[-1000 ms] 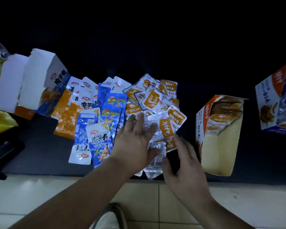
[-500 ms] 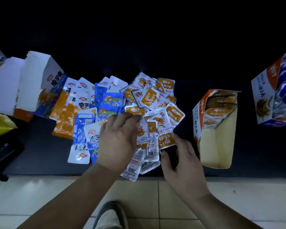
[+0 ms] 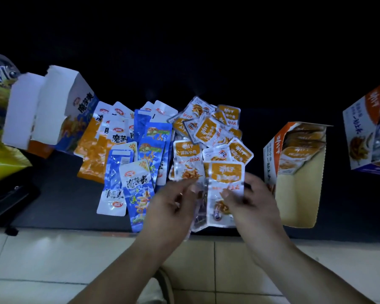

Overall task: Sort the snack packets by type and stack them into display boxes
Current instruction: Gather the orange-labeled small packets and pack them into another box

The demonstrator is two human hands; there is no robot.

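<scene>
Head view: left hand point(image 3: 173, 205) and right hand point(image 3: 253, 207) pinch orange packets point(image 3: 226, 174), fingers point(image 3: 185, 185) curled.

I count two hands, a left hand point(image 3: 171, 205) and a right hand point(image 3: 252, 207). Orange fish packets point(image 3: 207, 132): at least ten in the middle pile, one more pinched by the right hand, and a small stack gripped by the left hand that I cannot count. Blue konjac packets point(image 3: 155, 137): about five, left of those. Orange konjac packets point(image 3: 92, 159): about six, overlapping, farther left. Display boxes: an orange display box point(image 3: 298, 194) and a blue-and-orange display box point(image 3: 360, 132) on the right, and a blue display box point(image 3: 79, 115) on the left, perhaps with a second beside it. One yellow bag point(image 3: 7, 163) at the far left.
</scene>
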